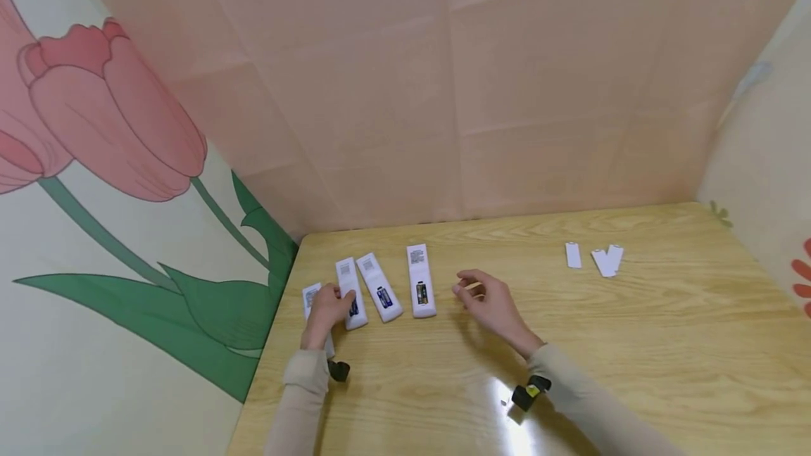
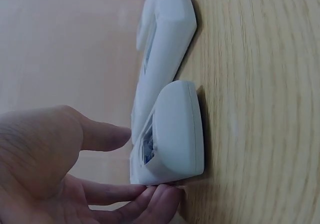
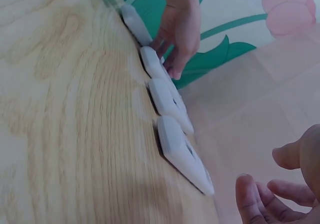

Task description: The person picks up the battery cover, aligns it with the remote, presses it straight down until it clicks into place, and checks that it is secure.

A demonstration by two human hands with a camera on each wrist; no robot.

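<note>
My left hand (image 1: 331, 307) is at a white remote control (image 1: 346, 273) lying back side up, its battery slot uncovered. In the left wrist view, fingertips touch the side of that remote (image 2: 175, 129), while the thumb stands a little off its upper face. Partly hidden under the left hand and wrist lies another remote (image 1: 310, 294) at the far left. To the right are a slanted remote (image 1: 374, 274) and a straighter one (image 1: 418, 266), each with batteries showing in its slot. My right hand (image 1: 494, 301) hovers over the table beside the straighter one, fingers loosely bent and holding nothing.
Three white battery covers lie at the back right: one cover (image 1: 573, 255) alone, and a pair (image 1: 603, 262) overlapping. The wooden table (image 1: 665, 343) meets a pink cloth-like backdrop (image 1: 507, 90) behind and a tulip-painted wall (image 1: 127, 245) at left.
</note>
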